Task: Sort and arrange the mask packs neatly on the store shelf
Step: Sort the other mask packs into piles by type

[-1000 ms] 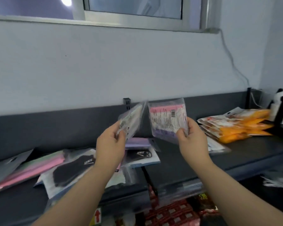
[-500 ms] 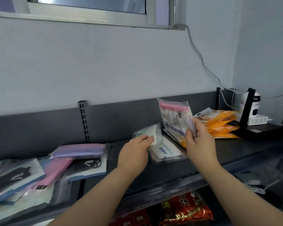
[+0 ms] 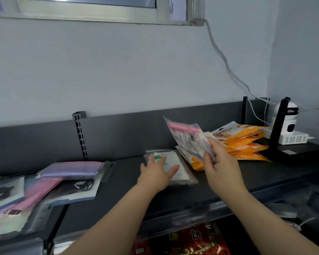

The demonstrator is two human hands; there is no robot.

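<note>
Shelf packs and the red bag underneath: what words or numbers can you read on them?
"FACE MASK": green label on the clear pack under the left hand.
"LIKE": on the black mask pack.
"5角" and "饼": on the red snack bag below the shelf.
Too small to read: print and barcode on the pink-topped pack in the right hand.

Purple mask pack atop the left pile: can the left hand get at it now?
Probably yes. The left hand rests flat on the face mask pack, gripping nothing; only bare shelf lies between it and the purple mask pack, which lies uncovered on top of its pile.
</note>
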